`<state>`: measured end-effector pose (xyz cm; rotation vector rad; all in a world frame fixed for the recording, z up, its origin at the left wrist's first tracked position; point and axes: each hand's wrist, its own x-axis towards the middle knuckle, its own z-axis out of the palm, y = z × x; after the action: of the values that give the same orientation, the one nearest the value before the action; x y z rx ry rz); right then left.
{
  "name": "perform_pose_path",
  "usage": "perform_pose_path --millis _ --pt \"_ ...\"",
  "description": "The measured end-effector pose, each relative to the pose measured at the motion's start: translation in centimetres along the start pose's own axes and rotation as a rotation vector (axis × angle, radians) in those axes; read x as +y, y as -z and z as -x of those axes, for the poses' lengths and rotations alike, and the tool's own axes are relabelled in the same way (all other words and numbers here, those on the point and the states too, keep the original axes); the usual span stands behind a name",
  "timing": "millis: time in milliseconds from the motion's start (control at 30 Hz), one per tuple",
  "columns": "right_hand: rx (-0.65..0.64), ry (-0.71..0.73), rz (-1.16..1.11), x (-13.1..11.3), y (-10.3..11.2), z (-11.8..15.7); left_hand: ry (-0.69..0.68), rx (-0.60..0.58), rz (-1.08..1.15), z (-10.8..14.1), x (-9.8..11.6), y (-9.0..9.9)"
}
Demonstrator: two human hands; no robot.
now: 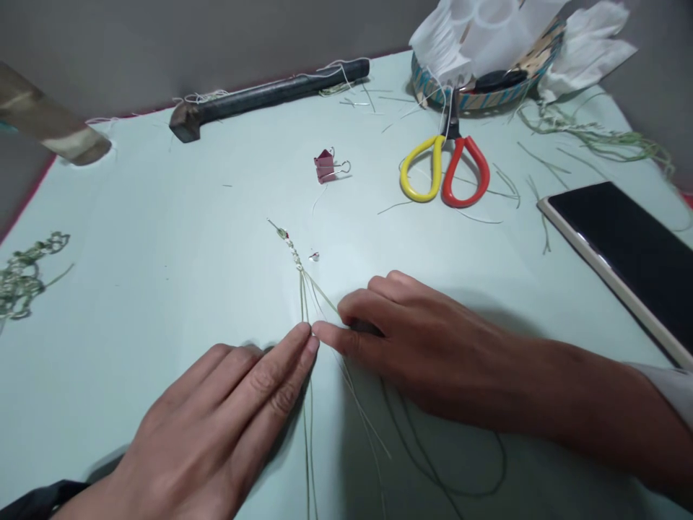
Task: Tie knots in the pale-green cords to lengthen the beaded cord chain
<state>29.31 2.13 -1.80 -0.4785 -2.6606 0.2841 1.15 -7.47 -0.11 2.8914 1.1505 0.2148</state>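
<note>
A short knotted cord piece lies on the pale tabletop, loose green and thin whitish cords fanning from its lower end. My left hand rests below it, index finger and thumb closed together over the left green cords. To the right is my right hand, its fingers curled on another green cord while the thumb reaches to my left fingertips. What lies under the curled fingers is hidden. Cord tails run down between the hands, and a loop of cord trails below the right wrist. Beside the knots sits a tiny shiny bead-like piece.
A pink binder clip and cutters with yellow and red handles lie farther back. Behind are a dark metal bar and a woven basket. A phone is at right, knotted green cord at left, and cord scraps back right.
</note>
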Motion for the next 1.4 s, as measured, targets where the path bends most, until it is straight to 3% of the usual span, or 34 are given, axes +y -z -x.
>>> perform_pose_path --millis 200,500,700,900,1233,1400 --pt "-0.113 0.008 -0.002 -0.3 0.4 0.6 -0.079 -0.037 -0.076 -0.4 -0.1 -0.3" --pt "-0.216 0.010 0.076 -0.6 0.7 0.9 -0.160 0.146 -0.231 -2.5 -0.2 -0.6" --pt "-0.169 -0.031 -0.023 -0.1 0.4 0.7 -0.122 0.175 -0.202 -2.2 0.7 -0.4" --pt "-0.172 -0.017 -0.045 0.2 0.6 1.0 -0.071 0.177 -0.117 -1.4 0.8 -1.4" --pt "-0.105 -0.009 -0.083 0.1 0.9 1.7 0.008 -0.007 -0.027 -0.6 1.3 0.0" --pt "-0.096 -0.038 -0.094 -0.1 1.3 1.4 0.047 -0.015 0.026 0.3 1.4 0.1"
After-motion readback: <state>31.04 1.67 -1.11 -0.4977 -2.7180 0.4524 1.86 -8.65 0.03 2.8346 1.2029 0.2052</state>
